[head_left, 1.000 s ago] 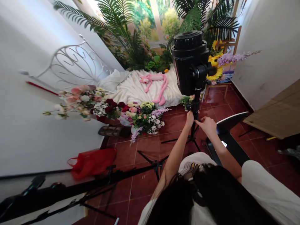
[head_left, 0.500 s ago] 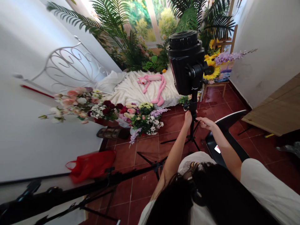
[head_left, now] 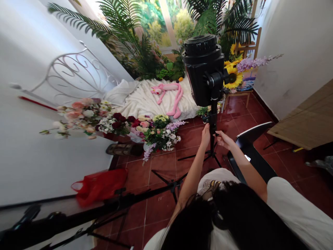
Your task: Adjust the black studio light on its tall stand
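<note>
Head view: a black studio light (head_left: 201,74) is standing upright on its stand (head_left: 213,116), partly hiding the blanketed bed (head_left: 137,95). The left hand (head_left: 205,136) is touching the pole; I cannot tell how tightly it is closing. The right hand (head_left: 218,135) is pinching beside it. A chair (head_left: 250,163), flowers (head_left: 163,133) and another stand (head_left: 135,199) are crowding around.

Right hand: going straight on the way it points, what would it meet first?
The right hand would likely meet the black pole first, though depth leaves unclear whether they already touch.
</note>
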Motion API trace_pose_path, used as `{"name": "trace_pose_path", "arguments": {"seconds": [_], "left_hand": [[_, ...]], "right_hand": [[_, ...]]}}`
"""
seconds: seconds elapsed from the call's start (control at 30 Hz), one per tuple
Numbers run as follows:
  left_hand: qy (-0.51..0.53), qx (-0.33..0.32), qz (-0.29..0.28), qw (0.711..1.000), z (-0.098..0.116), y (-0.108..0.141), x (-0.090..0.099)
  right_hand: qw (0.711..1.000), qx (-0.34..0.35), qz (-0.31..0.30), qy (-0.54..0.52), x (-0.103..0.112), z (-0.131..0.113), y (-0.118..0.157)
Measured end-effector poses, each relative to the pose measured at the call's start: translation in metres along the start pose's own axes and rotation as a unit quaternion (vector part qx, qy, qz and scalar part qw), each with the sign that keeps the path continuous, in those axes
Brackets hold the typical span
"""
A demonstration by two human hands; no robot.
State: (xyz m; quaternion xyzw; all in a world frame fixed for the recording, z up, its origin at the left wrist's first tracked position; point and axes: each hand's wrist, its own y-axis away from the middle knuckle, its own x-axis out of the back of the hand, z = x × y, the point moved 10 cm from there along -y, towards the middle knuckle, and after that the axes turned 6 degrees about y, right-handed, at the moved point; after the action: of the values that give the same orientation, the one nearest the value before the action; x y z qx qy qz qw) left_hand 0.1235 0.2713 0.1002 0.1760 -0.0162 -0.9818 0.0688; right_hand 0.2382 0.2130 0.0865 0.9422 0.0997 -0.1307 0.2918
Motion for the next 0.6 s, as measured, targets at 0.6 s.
{"name": "trace_pose_path", "arguments": {"seconds": [0.6], "left_hand": [[-0.053, 0.295, 0.425, 0.854, -0.065, 0.286, 0.377]], "right_hand": [[0.988, -0.055, -0.077, 0.121, -0.091, 0.059, -0.029]]}}
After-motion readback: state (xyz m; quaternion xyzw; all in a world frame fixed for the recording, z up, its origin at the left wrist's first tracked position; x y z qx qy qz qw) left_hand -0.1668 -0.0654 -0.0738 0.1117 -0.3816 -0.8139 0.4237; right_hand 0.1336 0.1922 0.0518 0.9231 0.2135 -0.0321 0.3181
